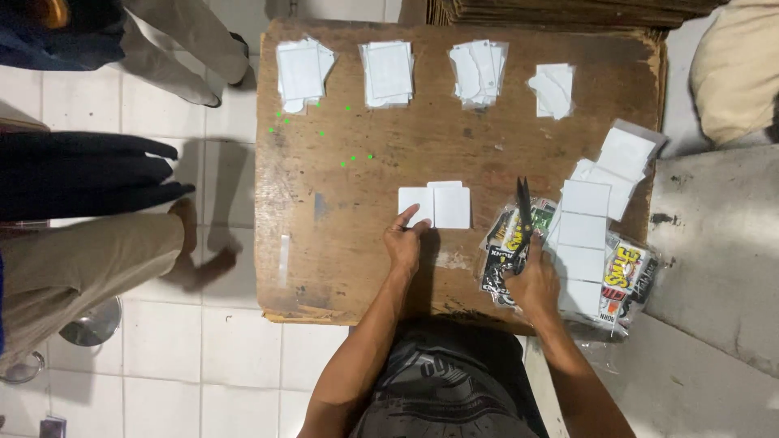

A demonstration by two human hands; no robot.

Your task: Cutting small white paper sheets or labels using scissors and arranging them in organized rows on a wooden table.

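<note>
Item, left hand (403, 243): I see its grip released, fingers flat, fingertips touching the near edge of the white cards (436, 206) lying mid-worktop. Item, right hand (531, 284): grip closed around the handles of black scissors (523, 212), blades pointing away, over a heap of printed sticker packets (511, 243) at the right edge. Item, wooden worktop (365, 243): four stacks of white cut pieces (388, 73) along the far edge; a column of white sheets (586, 235) beside the scissors. Item, white tiled floor (203, 357): other people's legs at left.
</note>
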